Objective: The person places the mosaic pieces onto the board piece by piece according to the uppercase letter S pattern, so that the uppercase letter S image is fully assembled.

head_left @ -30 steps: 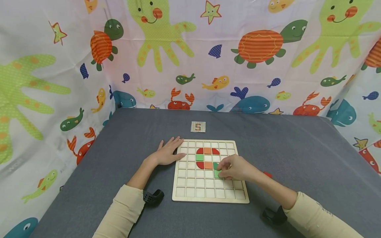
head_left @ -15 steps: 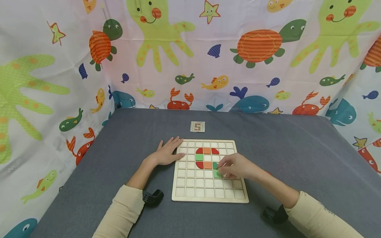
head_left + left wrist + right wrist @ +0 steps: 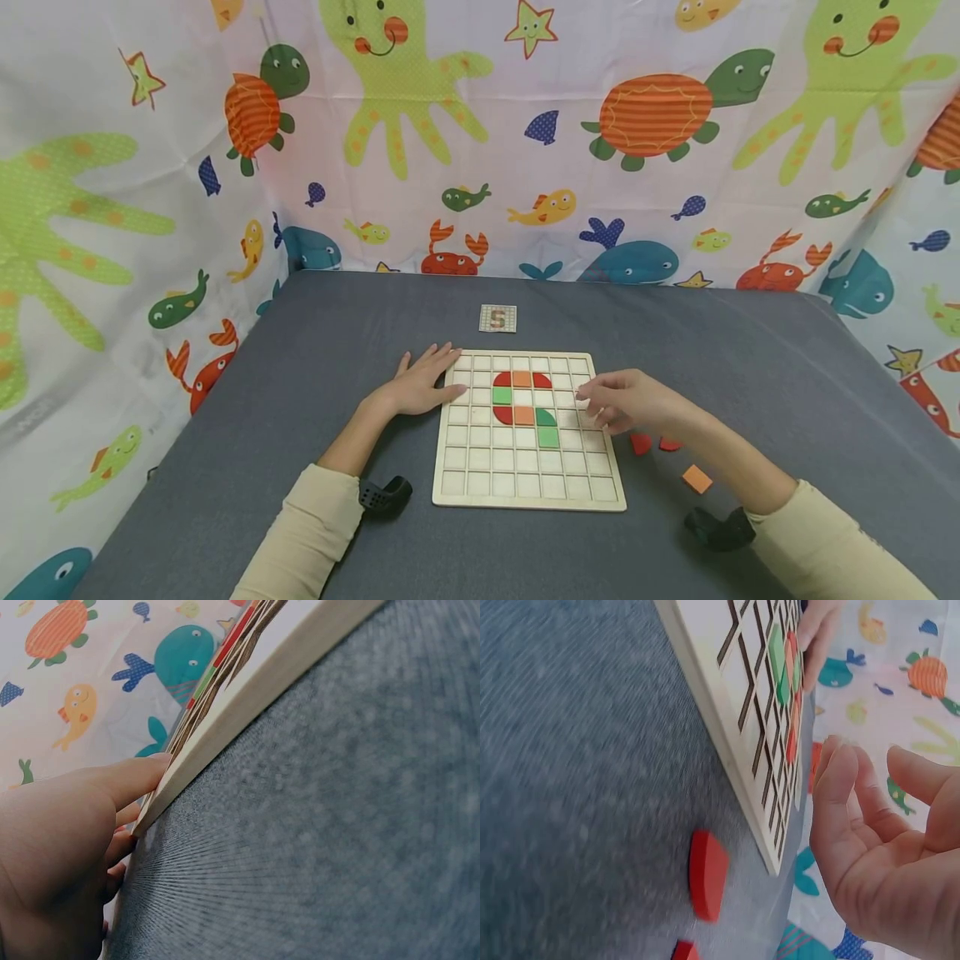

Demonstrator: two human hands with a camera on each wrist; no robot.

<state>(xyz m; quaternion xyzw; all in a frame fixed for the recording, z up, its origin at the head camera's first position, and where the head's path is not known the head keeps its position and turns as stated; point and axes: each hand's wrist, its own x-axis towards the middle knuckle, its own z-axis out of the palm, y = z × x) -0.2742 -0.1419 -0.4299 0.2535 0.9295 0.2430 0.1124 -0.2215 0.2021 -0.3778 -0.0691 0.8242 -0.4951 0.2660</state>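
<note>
A square wooden grid board [image 3: 528, 503] lies on the grey table. Red, orange and green tiles sit in its cells, among them a light green square tile [image 3: 548, 437] below a dark green rounded tile [image 3: 545, 417]. My left hand [image 3: 420, 386] rests at the board's left edge, fingers spread and thumb on the rim; the left wrist view shows the thumb [image 3: 139, 780] on the edge. Over the board's right edge hovers my right hand [image 3: 630, 402], holding nothing, its fingers loosely bent and thumb apart in the right wrist view.
Two red tiles [image 3: 641, 443] and an orange square tile [image 3: 697, 479] lie on the table right of the board, beside the right forearm. Behind the board is a small card [image 3: 498, 318] with an S pattern on a grid. A curtain [image 3: 465, 150] printed with sea animals stands behind the table.
My right hand has left the light green tile, which stays in its cell, and moved right and up to the board's edge. Loose tiles under the forearm came into view. The left hand stayed put.
</note>
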